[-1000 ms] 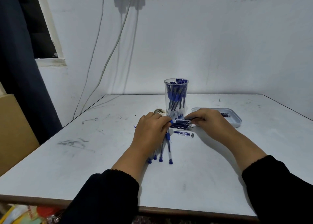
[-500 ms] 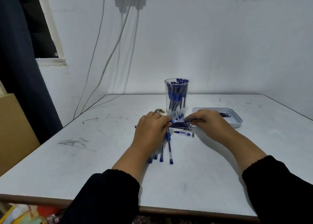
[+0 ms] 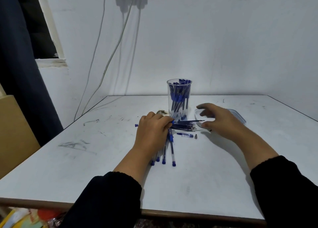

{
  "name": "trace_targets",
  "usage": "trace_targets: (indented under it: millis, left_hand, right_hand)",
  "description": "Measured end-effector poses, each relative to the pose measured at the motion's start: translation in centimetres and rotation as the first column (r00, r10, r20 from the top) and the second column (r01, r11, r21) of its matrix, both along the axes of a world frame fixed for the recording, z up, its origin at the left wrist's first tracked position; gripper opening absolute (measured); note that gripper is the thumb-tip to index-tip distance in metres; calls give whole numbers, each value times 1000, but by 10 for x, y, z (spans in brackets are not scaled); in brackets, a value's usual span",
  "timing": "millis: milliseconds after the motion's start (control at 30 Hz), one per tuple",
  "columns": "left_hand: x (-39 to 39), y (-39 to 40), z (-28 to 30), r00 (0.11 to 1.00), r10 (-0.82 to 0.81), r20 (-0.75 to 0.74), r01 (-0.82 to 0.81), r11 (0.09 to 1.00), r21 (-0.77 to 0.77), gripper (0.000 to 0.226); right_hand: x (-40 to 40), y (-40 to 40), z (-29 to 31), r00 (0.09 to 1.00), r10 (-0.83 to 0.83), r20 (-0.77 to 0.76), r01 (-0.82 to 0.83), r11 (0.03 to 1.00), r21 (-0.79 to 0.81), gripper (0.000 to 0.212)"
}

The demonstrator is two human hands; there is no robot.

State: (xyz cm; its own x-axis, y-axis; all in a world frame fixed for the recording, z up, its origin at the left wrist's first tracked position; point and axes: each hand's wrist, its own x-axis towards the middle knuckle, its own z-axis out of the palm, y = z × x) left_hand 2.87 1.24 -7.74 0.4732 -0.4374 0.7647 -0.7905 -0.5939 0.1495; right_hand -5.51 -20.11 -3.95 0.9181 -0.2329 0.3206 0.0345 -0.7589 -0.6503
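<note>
Sleeves (image 3: 106, 198), black and cut off by the bottom edge, lead onto the white, scuffed worktop (image 3: 103, 167). Nearest on it lie the loose pens (image 3: 172, 152), a few clear barrels with blue end plugs fanned toward the viewer, their far ends hidden under the left hand (image 3: 153, 134).

That hand lies palm down, its fingers (image 3: 166, 122) curled over the left end of the refills (image 3: 185, 125), a tight bundle of thin dark rods lying crosswise on the worktop. The thumb and the underside of the grip are hidden by the back of the hand. A blue end pokes out past the hand's left side; what it belongs to cannot be made out.

Just in front of the bundle lie a short blue cap piece (image 3: 185, 134) and a small grey tip (image 3: 196, 136), apart from both hands.

The right hand (image 3: 222, 119) hovers near the bundle's right end, fingers (image 3: 206, 113) spread and loosely bent, thumb held wide, holding nothing. Its fingertips are blurred. It covers the near left corner of the shallow tray (image 3: 240, 119), whose contents cannot be seen.

Behind the bundle stands a clear cup (image 3: 169, 96), upright and packed with blue pens (image 3: 179, 98). A small brownish object (image 3: 161, 112) just beside its base is too small to identify. Cables (image 3: 110, 59) hang down the far wall.
</note>
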Motion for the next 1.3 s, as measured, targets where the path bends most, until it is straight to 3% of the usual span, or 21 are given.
trace_targets:
  millis: [67,133,533,867,1000,1167,1233,1300]
  left_hand:
    - [-1,0,1,1000,1,3,-1,1000,-8,14]
    - [-1,0,1,1000,-1,1,1,1000,-6,14]
    - [-1,-2,-2,997,-82,-8,82,996,26,18]
    - [-1,-3,-3,994,-110,5,110,994,28,21]
    - [-1,-2,-2,996,-91,-17,91,996,23,22]
    - [-1,-2,-3,996,-92,-11,92,995,29,19]
    - [-1,-2,-3,996,-88,-9,88,996,25,18]
    - [-1,-2,-2,997,-81,-10,81,996,25,19]
  right_hand:
    - [-3,-9,3,999,-34,-11,34,998,45,24]
    - [-3,-12,4,999,-30,-13,31,999,43,13]
    - [10,16,-7,995,46,-85,-49,998,-32,19]
    - [10,26,-5,991,71,-109,-69,997,25,29]
    - [7,13,-4,983,-28,-179,-1,987,-159,12]
    - [6,12,-10,962,-61,-265,-8,968,-252,4]
    - [7,13,-8,976,-53,-211,14,983,-181,6]
    - [8,15,-5,991,-51,-123,53,999,7,9]
